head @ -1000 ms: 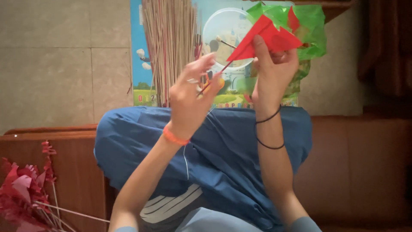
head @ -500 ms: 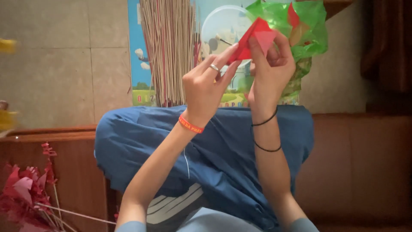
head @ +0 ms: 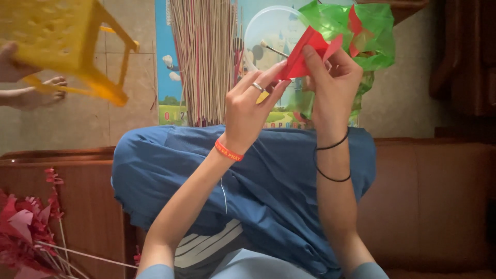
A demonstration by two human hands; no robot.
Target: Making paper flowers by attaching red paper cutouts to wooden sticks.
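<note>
Blue cloth (head: 289,175), soft & creased, covers the lap. Behind it, a bundle of thin straw-coloured sticks (head: 204,57). Top left, a yellow perforated plastic stool (head: 57,36). Crinkly green cellophane (head: 356,31) sits behind the right hand (head: 336,82). Both hands, left hand (head: 250,103) incl., pinch a red paper (head: 305,51), smooth, folded to a pointed triangle, held up at centre.

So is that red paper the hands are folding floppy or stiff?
Probably a bit of both: the red paper keeps sharp creases between the left hand and right hand, so likely thin, light and bendy. It would probably crumple if squeezed.
</note>
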